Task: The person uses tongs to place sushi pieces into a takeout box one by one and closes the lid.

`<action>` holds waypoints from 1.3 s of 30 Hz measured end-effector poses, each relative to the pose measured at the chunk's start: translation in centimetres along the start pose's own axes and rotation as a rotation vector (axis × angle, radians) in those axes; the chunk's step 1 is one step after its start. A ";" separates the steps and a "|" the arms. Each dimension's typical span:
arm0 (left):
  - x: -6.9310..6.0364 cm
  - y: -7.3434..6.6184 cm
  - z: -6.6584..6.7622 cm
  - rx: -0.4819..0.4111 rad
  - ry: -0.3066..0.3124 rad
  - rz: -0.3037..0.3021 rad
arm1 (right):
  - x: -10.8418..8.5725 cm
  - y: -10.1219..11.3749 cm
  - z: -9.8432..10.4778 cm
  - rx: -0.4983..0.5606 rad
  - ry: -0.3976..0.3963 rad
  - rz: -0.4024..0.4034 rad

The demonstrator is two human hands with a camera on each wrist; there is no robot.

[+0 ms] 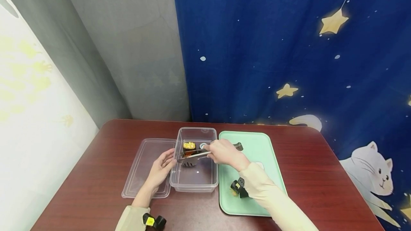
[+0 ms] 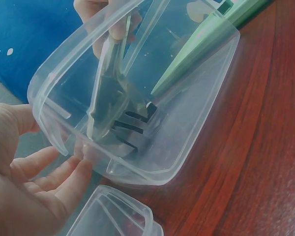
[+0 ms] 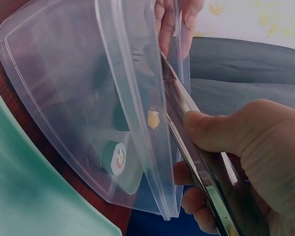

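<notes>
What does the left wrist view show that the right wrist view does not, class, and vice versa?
Only the left wrist view shows the slotted end of the metal tongs and a corner of the clear lid.

Only the right wrist view shows a roll's cut face with coloured filling, and a yellow bit seen through the clear container.

Both share the container, tongs, green tray, red-brown table, left hand and right hand.

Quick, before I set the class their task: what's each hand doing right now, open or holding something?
Left hand: open, resting against the side of the clear container.
Right hand: closed, holding the metal tongs.
</notes>
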State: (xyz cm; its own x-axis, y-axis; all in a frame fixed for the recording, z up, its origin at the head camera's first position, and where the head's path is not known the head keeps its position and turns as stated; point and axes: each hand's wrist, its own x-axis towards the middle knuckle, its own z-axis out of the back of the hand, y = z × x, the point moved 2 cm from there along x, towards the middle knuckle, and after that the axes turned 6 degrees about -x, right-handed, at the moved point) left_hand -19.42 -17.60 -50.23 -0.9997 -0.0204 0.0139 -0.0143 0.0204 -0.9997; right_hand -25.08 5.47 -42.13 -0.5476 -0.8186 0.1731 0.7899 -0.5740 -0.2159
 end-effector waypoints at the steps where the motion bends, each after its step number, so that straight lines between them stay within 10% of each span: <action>1: 0.0 0.0 0.0 -0.002 0.001 0.003 | 0.0 0.0 0.0 -0.004 0.003 -0.002; 25: 0.0 -0.1 0.0 -0.011 -0.012 0.022 | -0.3 0.6 0.7 0.007 0.033 -0.043; 39: 0.1 0.1 -0.1 -0.022 -0.011 0.009 | -3.5 -1.1 3.0 0.165 -0.120 -0.123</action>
State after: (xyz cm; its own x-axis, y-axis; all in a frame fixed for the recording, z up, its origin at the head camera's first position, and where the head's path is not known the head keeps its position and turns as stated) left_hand -19.51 -17.48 -50.33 -0.9995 -0.0313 0.0044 -0.0057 0.0428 -0.9991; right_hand -23.22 9.07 -39.62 -0.6137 -0.7288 0.3037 0.7588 -0.6507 -0.0280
